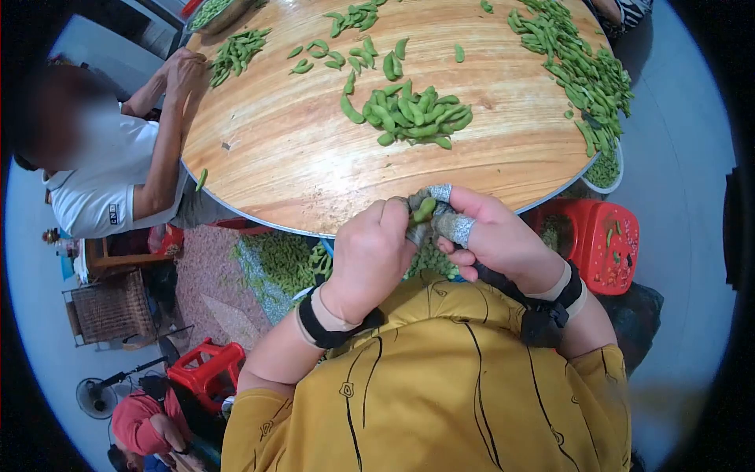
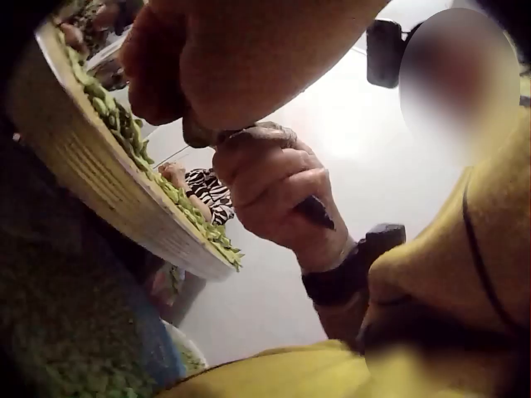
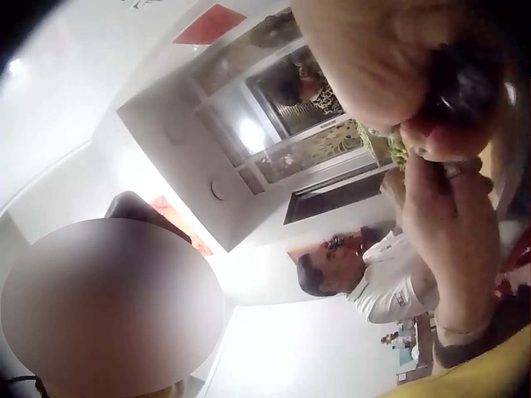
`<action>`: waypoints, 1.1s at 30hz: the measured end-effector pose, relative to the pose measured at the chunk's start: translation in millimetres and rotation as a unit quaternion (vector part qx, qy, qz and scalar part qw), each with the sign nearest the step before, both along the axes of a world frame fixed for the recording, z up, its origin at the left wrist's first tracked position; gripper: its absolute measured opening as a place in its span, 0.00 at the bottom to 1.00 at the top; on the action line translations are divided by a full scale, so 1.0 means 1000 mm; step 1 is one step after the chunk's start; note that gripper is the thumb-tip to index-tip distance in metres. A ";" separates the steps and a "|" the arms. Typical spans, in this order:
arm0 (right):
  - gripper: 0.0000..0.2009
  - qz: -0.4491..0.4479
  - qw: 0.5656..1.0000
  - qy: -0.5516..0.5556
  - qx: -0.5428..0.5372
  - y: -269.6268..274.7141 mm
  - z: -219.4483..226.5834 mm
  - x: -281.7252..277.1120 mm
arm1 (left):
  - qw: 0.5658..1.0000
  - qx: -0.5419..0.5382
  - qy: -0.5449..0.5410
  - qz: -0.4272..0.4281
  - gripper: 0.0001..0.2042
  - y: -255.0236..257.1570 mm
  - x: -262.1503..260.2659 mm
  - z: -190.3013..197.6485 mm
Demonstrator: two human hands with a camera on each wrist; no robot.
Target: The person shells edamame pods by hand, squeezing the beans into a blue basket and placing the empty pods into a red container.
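Note:
In the head view a green pod [image 1: 424, 211] is pinched between both hands, just off the near edge of the round wooden table [image 1: 291, 173]. My left hand [image 1: 370, 252] grips it from the left with curled fingers. From the other side my right hand [image 1: 491, 236], with silvery tape on thumb and forefinger, holds it too. Beyond the hands lies a heap of pods [image 1: 417, 116] on the wood. The left wrist view shows the right hand [image 2: 274, 186] meeting the left hand [image 2: 207, 75]; the pod's far side is hidden.
More pods [image 1: 570, 63] line the table's right rim, above a white bowl [image 1: 618, 169]. A red stool [image 1: 612, 245] stands at the right. Someone in a white shirt [image 1: 102, 177] sits at the left. Below the near edge are shelled beans [image 1: 431, 261] and a pile of pods [image 1: 283, 263].

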State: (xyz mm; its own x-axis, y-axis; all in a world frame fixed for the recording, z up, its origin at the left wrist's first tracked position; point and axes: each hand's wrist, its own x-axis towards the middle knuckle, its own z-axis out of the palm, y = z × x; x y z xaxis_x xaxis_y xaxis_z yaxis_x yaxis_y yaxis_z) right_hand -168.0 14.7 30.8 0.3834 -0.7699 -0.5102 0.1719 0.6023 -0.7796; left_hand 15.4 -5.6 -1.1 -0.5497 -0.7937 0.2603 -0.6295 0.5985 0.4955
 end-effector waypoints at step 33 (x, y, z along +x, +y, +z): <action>0.09 0.068 0.856 0.318 -0.403 0.017 -0.036 0.001 | 0.966 0.236 0.035 -0.104 0.05 0.027 0.024 0.010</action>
State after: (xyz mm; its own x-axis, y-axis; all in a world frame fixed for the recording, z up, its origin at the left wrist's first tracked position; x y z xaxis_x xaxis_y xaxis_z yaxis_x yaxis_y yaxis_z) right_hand -167.4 31.2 -4.7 0.3391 -0.9404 0.0255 -0.4713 -0.1933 -0.8605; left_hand 39.0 21.1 8.9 -0.7048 -0.7068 -0.0613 -0.4750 0.4060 0.7807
